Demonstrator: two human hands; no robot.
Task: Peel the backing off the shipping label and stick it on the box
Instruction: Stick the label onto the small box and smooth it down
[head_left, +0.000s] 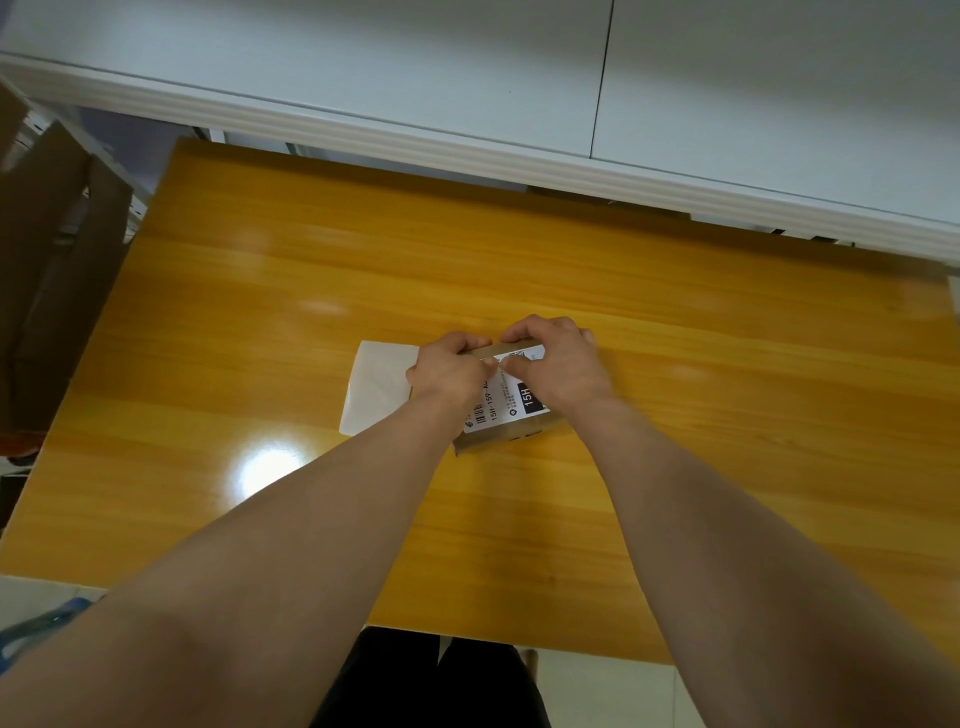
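Shipping label (511, 397) on box (498, 439) under left hand (449, 371) and right hand (558, 364), fingers curled, pressing.

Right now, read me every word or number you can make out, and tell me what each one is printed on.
"15H-159-A", cut off by the left hand: on the shipping label on the box.
"15H", white on a black block: same label.
Barcode and fine print on the label: too small and blurred to read.
White sheet beside the box: no text visible.

label (506, 402) on box (498, 439), backing sheet (376, 387) left, on table (519, 260)
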